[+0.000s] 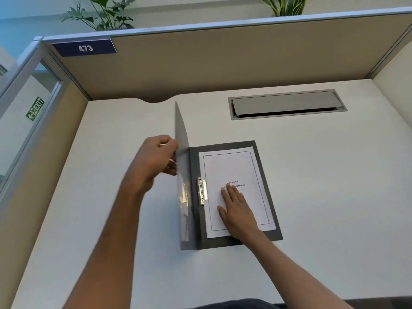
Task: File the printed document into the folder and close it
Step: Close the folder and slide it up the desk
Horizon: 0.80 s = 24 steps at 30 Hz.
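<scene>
A dark grey folder (268, 181) lies open on the desk. The printed document (229, 166), a white sheet with a thin border and a chapter title, rests on its back panel. A metal clip (201, 191) at the spine presses the sheet's left edge. The translucent front cover (181, 152) stands nearly upright along the spine. My left hand (156, 161) pinches the cover's free edge about halfway up. My right hand (237, 208) lies flat on the lower middle of the sheet, fingers spread, hiding part of the title.
The white desk (111, 186) is boxed in by beige partition walls (200, 63) at the back and on both sides. A grey cable hatch (287, 104) is set into the desk behind the folder to the right. Plants (107, 16) stand beyond the partition.
</scene>
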Each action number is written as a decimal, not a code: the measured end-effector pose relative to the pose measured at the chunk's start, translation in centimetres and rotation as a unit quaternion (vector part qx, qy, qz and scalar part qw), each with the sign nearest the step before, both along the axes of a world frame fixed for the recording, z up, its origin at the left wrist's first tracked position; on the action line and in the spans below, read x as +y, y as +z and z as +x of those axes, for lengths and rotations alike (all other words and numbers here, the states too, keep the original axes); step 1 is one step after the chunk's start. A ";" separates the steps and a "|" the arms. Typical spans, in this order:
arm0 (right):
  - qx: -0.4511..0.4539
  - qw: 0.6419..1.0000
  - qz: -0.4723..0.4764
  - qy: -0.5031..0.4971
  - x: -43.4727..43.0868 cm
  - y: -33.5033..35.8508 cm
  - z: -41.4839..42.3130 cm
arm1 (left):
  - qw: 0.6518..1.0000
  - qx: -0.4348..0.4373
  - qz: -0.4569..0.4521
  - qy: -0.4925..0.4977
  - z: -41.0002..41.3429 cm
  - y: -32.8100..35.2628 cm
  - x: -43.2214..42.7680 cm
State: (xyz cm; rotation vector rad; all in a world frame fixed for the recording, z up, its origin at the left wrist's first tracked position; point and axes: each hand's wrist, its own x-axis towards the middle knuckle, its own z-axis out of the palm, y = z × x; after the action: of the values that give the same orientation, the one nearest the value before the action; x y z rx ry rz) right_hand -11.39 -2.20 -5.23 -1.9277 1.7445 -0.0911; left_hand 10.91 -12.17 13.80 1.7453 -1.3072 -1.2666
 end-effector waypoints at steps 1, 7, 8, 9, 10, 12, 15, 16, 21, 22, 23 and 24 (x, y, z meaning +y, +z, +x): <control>-0.078 0.996 0.013 -0.037 -0.2 1.0 -0.5 | 1.000 0.015 0.010 -0.015 -1.8 0.0 -0.3; -0.548 0.792 0.151 -0.222 -1.7 8.6 -5.6 | 0.998 -0.005 0.032 -0.060 -11.9 -2.3 -1.7; -0.570 0.775 0.159 -0.221 -1.8 9.7 -6.7 | 0.997 -0.018 0.028 -0.067 -13.3 -2.8 -1.9; -0.572 0.775 0.162 -0.215 -1.9 10.7 -7.8 | 0.996 -0.036 0.024 -0.074 -14.7 -3.3 -1.9; -0.566 0.781 0.161 -0.208 -1.9 11.4 -8.6 | 0.995 -0.057 0.019 -0.082 -16.0 -3.9 -1.9; -0.534 0.811 0.145 -0.190 -1.7 12.3 -10.2 | 0.990 -0.100 0.010 -0.095 -18.2 -4.9 -1.9; -0.456 0.864 0.093 -0.190 -1.6 11.5 -12.1 | 0.981 -0.155 0.008 -0.120 -20.7 -6.3 -1.6; -0.423 0.880 0.080 -0.201 -1.6 10.9 -12.5 | 0.978 -0.168 0.011 -0.127 -21.3 -6.7 -1.5; -0.302 0.919 0.034 -0.252 -1.7 8.4 -13.1 | 0.969 -0.213 -0.011 -0.126 -22.2 -9.3 -0.8; -0.295 0.920 0.033 -0.255 -1.7 7.9 -13.1 | 0.968 -0.216 -0.018 -0.130 -22.0 -9.8 -0.5; -0.285 0.923 0.031 -0.256 -1.6 7.3 -13.0 | 0.965 -0.222 -0.026 -0.140 -21.7 -10.4 -0.1; -0.266 0.930 0.023 -0.251 -1.4 6.7 -12.8 | 0.961 -0.230 -0.034 -0.152 -21.3 -11.0 0.3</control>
State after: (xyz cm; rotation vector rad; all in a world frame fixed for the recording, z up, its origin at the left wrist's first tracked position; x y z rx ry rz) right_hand -24.22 -3.65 1.49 -1.2151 1.7732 -0.6829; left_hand -10.37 -11.89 2.78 1.9120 -1.9204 -0.9809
